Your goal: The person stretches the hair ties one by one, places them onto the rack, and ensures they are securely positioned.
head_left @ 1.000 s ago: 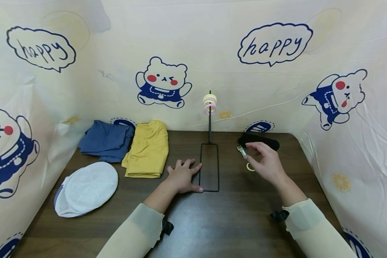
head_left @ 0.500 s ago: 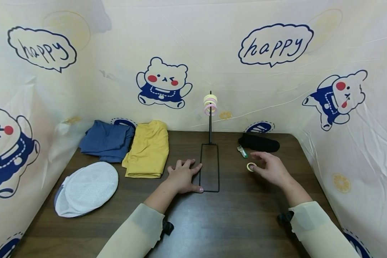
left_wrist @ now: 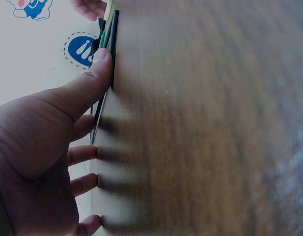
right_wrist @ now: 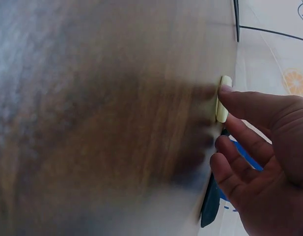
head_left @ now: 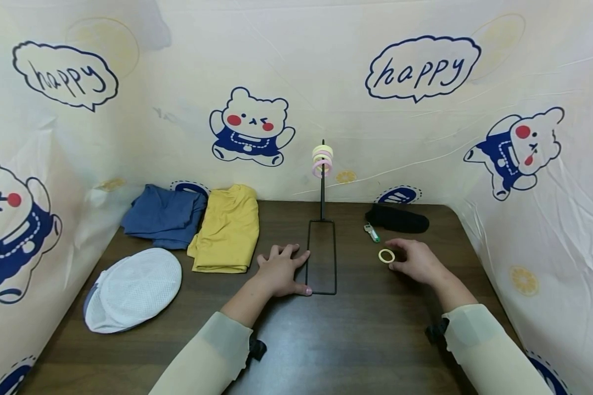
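A black wire stand (head_left: 335,258) has its rectangular base on the table, and an upright rod carries pale yellow and pink rings (head_left: 322,159). My left hand (head_left: 280,270) lies spread at the base's left side; its thumb touches the front-left corner and the other fingertips rest on the table. A pale yellow ring (head_left: 380,259) lies flat to the right of the stand. My right hand (head_left: 417,262) is beside it, thumb at the near edge and index finger at the far side. In the right wrist view, the thumb touches the ring (right_wrist: 221,112), and the other fingers are loosely bent.
Behind the ring lie a key with a green-and-white tag (head_left: 372,233) and a black cloth-like bundle (head_left: 400,219). Folded blue cloth (head_left: 163,214), folded yellow cloth (head_left: 224,230) and a white cap (head_left: 135,288) lie at left. A printed sheet (head_left: 336,66) encloses the table (head_left: 326,340).
My right hand has come back from near the key to the ring, and its thumb has slid from over the ring to its near edge. The left hand stays at the base.
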`<action>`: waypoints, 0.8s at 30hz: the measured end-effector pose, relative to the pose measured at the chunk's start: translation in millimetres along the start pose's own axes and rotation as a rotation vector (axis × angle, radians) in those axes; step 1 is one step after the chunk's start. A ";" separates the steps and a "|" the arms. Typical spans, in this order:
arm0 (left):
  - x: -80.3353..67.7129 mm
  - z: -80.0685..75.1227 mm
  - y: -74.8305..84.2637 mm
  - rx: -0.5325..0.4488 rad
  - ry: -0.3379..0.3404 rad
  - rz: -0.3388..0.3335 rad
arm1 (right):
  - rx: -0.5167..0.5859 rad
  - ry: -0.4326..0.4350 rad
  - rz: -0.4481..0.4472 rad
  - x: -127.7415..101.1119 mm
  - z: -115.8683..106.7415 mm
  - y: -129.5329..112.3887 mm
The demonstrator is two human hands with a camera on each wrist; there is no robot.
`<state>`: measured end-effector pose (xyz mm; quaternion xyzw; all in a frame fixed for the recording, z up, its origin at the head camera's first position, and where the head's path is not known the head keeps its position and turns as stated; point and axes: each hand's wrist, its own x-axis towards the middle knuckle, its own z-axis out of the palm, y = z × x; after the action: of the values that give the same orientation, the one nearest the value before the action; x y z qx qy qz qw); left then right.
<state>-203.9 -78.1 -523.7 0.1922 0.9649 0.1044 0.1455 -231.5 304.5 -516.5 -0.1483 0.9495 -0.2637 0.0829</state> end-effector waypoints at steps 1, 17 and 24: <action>-0.2 0.0 0.2 -0.002 -0.001 0.000 | -0.003 -0.005 0.005 0.8 0.2 0.6; -0.5 -1.2 0.7 0.000 -0.007 0.000 | -0.024 0.004 0.079 6.4 2.7 0.4; 0.5 -0.7 -0.5 0.009 -0.010 0.003 | -0.027 0.064 0.052 0.5 -4.1 -9.3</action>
<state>-204.8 -78.5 -523.4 0.1945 0.9643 0.0995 0.1494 -230.7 298.7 -508.2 -0.1160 0.9587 -0.2533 0.0575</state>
